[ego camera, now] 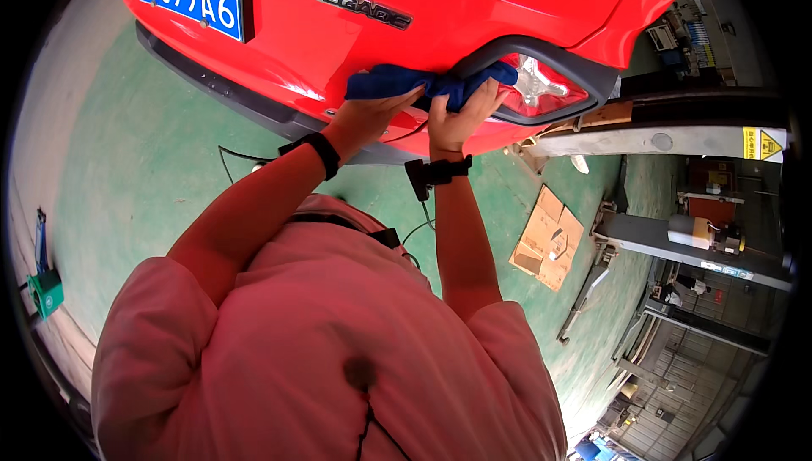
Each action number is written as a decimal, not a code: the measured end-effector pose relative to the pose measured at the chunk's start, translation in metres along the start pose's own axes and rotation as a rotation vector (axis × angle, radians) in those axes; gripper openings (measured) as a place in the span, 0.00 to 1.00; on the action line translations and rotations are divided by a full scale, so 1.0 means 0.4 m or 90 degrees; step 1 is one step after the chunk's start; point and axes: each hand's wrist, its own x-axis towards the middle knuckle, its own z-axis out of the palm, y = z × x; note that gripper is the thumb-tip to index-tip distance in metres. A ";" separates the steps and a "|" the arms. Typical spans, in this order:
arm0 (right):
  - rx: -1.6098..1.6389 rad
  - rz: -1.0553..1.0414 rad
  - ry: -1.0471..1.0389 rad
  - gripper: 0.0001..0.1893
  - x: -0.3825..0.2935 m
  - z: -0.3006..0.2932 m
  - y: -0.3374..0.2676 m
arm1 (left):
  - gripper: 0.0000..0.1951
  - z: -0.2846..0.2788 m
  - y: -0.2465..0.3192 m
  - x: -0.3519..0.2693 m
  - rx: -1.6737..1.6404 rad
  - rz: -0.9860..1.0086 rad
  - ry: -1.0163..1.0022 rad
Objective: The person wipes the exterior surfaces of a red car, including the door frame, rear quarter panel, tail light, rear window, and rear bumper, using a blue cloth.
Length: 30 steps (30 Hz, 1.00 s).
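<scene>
Both my hands are on a dark blue cloth (392,82), which lies bunched against the rear of a red Jeep Renegade (304,42). My left hand (371,117) grips the cloth's lower edge near its middle, some fingers hidden by the fabric. My right hand (462,120) has its fingers on the cloth's right part, over the inner edge of the tail light (544,83). A black plastic frame (501,45) surrounds this red and clear lamp. Each wrist wears a black strap with a small device, and cables hang from them.
A dark bumper (222,90) runs below the tailgate, and a licence plate (190,4) is at upper left. Flattened cardboard (549,239) lies on the green floor (158,163). Lift posts (641,236) stand at right; a green bin (45,293) is at far left.
</scene>
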 end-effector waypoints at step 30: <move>-0.104 0.305 0.071 0.42 0.066 -0.139 0.190 | 0.25 0.033 0.112 0.128 0.223 0.142 -0.035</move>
